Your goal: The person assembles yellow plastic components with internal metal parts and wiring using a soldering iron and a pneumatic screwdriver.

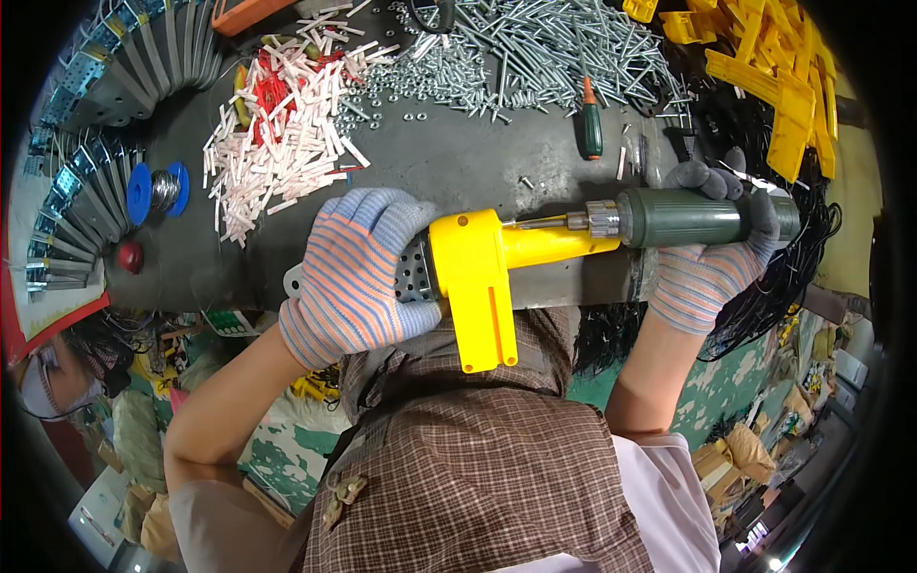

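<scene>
A: Where to find the yellow housing (475, 253)?

B: Near the middle of the view, held at the near edge of the dark worktop (420, 158). Pointing a flat leg toward six o'clock and a longer arm toward three.

A: And on the nine o'clock side?

B: Gripped there by the left hand (358, 263), gloved in striped knit. Fingers together, bent over and clamped on a perforated metal piece (413, 272), right beside the housing.

A: And toward three?

B: Holding a green power screwdriver (683, 218) with the right hand (712, 263), fingers curled and clamped round the barrel. Aiming the bit (543, 223) at nine o'clock, toward the housing; cannot tell the tip's exact contact.

A: Farther out?

B: At one o'clock, past a small hand screwdriver (593, 129), to a heap of screws (564, 53). At two, to loose yellow parts (793, 115). At ten, to scattered pale tubes (277, 158). Between nine and ten, to a blue spool (139, 194) of wire.
</scene>
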Action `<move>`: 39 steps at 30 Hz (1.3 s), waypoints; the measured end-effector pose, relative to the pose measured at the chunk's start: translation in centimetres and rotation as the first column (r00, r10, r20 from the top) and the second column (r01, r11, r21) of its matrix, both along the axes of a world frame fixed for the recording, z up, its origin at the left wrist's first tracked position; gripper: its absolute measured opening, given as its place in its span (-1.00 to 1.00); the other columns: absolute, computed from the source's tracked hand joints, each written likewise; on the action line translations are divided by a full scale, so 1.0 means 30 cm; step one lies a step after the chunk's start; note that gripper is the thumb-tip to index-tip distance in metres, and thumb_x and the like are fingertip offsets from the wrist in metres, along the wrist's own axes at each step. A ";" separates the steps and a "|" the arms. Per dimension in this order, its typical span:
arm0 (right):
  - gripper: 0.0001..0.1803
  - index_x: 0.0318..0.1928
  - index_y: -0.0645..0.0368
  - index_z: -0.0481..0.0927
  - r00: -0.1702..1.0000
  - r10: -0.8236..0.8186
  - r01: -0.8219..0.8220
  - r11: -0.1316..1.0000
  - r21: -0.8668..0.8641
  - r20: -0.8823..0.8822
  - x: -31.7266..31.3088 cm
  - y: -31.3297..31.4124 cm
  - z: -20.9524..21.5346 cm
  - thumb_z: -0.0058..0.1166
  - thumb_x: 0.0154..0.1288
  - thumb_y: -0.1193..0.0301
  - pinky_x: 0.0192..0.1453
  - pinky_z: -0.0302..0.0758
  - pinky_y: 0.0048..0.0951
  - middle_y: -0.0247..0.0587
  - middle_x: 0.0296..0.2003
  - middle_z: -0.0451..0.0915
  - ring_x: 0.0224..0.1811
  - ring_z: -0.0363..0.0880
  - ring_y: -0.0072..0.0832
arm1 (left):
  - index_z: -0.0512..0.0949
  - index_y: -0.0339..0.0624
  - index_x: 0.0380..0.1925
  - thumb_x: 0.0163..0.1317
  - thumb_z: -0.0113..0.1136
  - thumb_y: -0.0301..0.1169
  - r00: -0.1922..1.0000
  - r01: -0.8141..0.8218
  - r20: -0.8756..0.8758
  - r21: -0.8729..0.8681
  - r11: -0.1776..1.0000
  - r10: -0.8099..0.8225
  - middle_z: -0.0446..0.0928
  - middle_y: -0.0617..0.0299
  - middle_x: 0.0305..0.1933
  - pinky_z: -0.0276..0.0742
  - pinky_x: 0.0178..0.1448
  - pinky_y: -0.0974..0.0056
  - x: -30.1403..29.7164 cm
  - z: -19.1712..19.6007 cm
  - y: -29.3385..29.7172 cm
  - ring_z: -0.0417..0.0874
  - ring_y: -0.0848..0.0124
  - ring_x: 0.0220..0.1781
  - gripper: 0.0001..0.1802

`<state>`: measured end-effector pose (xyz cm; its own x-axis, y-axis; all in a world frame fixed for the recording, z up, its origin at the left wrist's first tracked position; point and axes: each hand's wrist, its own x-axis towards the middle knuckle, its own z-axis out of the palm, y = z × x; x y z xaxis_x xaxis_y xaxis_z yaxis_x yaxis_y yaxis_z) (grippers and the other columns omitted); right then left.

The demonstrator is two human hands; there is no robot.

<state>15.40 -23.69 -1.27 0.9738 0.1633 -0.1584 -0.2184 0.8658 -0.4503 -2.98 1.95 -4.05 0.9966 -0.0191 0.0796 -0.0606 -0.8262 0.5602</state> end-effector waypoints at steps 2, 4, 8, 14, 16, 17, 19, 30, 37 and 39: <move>-0.33 0.18 0.42 0.35 0.999 -0.041 0.041 0.999 0.007 -0.015 0.006 0.004 -0.005 0.26 0.04 0.45 -0.02 0.45 -0.14 -0.27 -0.45 0.40 -0.40 0.42 -0.40 | 0.48 -0.09 0.06 -0.31 0.44 -0.09 0.999 0.008 -0.031 -0.001 1.000 -0.008 0.50 0.06 -0.02 0.37 0.14 -0.01 -0.005 -0.001 0.002 0.50 0.05 0.05 -0.19; -0.32 0.18 0.42 0.34 0.999 -0.036 0.036 0.999 0.027 -0.014 0.009 0.007 -0.009 0.27 0.04 0.45 -0.02 0.45 -0.14 -0.26 -0.45 0.40 -0.39 0.43 -0.39 | 0.47 -0.07 0.07 -0.31 0.46 -0.06 1.000 -0.005 -0.005 0.035 0.999 0.005 0.49 0.07 0.00 0.36 0.15 -0.01 -0.012 -0.001 0.000 0.50 0.06 0.06 -0.17; -0.32 0.19 0.41 0.35 1.000 -0.006 0.006 1.000 0.025 -0.010 0.015 0.014 -0.016 0.27 0.05 0.43 -0.01 0.45 -0.15 -0.27 -0.45 0.41 -0.38 0.43 -0.40 | 0.47 -0.03 0.09 -0.32 0.48 -0.03 1.000 -0.009 -0.004 0.084 0.996 0.009 0.49 0.08 0.02 0.35 0.18 -0.02 -0.017 0.001 -0.003 0.50 0.07 0.07 -0.15; -0.50 0.02 0.40 0.47 0.999 0.050 -0.050 0.999 0.022 -0.008 0.014 0.038 -0.019 0.25 0.07 0.42 -0.05 0.47 -0.18 -0.25 -0.49 0.44 -0.40 0.44 -0.39 | 0.47 -0.04 0.08 -0.32 0.48 -0.04 1.000 -0.010 0.002 0.075 0.997 0.010 0.48 0.08 0.02 0.35 0.19 -0.03 -0.011 0.003 -0.002 0.50 0.07 0.07 -0.16; -0.59 -0.07 0.38 0.51 0.995 0.069 -0.065 0.997 0.047 -0.077 0.012 0.050 -0.019 0.25 0.08 0.42 -0.07 0.48 -0.18 -0.24 -0.51 0.45 -0.42 0.45 -0.36 | 0.47 -0.05 0.07 -0.31 0.48 -0.04 1.000 -0.004 -0.014 0.068 0.998 0.005 0.48 0.08 0.01 0.35 0.19 -0.02 -0.011 0.003 -0.003 0.49 0.07 0.06 -0.17; -0.63 -0.12 0.37 0.52 0.988 0.067 -0.060 0.997 0.052 -0.140 0.009 0.056 -0.021 0.24 0.09 0.42 -0.07 0.49 -0.17 -0.23 -0.51 0.45 -0.43 0.46 -0.35 | 0.47 -0.06 0.06 -0.31 0.48 -0.04 1.000 -0.006 -0.020 0.063 0.998 0.007 0.48 0.08 0.00 0.35 0.19 -0.02 -0.010 0.005 -0.002 0.49 0.07 0.06 -0.17; -0.69 -0.18 0.35 0.54 0.980 0.023 -0.024 1.000 0.000 -0.199 0.007 0.071 -0.028 0.24 0.09 0.43 -0.08 0.51 -0.15 -0.22 -0.51 0.46 -0.44 0.46 -0.33 | 0.48 -0.07 0.06 -0.30 0.47 -0.04 1.000 -0.001 -0.013 0.050 0.999 0.002 0.48 0.08 0.00 0.35 0.19 -0.01 -0.006 0.008 -0.005 0.49 0.07 0.06 -0.18; -0.50 0.05 0.38 0.48 0.996 0.010 -0.009 1.000 0.013 -0.087 0.002 -0.014 -0.026 0.25 0.12 0.37 0.10 0.51 -0.04 -0.19 -0.45 0.50 -0.40 0.54 -0.29 | 0.49 -0.19 0.08 -0.14 0.49 -0.04 0.997 0.062 -0.030 -0.261 0.963 -0.072 0.51 -0.01 -0.02 0.43 0.27 0.08 0.094 0.054 0.064 0.55 0.07 0.08 -0.22; -0.52 0.02 0.35 0.50 0.998 0.015 -0.015 1.000 -0.008 -0.061 0.001 -0.020 -0.039 0.25 0.12 0.38 0.09 0.53 -0.05 -0.20 -0.45 0.54 -0.41 0.60 -0.25 | 0.61 -0.09 -0.19 0.17 0.26 -0.28 0.971 -0.144 0.236 0.407 0.902 0.049 0.58 0.17 -0.20 0.51 -0.02 0.11 0.210 0.003 0.145 0.60 0.21 -0.09 -0.77; -0.54 0.01 0.34 0.51 0.998 0.012 -0.013 1.000 -0.021 -0.065 0.001 -0.016 -0.035 0.24 0.12 0.38 0.08 0.53 -0.05 -0.21 -0.46 0.54 -0.41 0.62 -0.25 | 0.62 -0.04 -0.20 0.16 0.23 -0.30 0.987 -0.102 0.160 0.563 0.820 0.013 0.57 0.18 -0.22 0.51 -0.02 0.12 0.230 0.007 0.140 0.60 0.22 -0.09 -0.79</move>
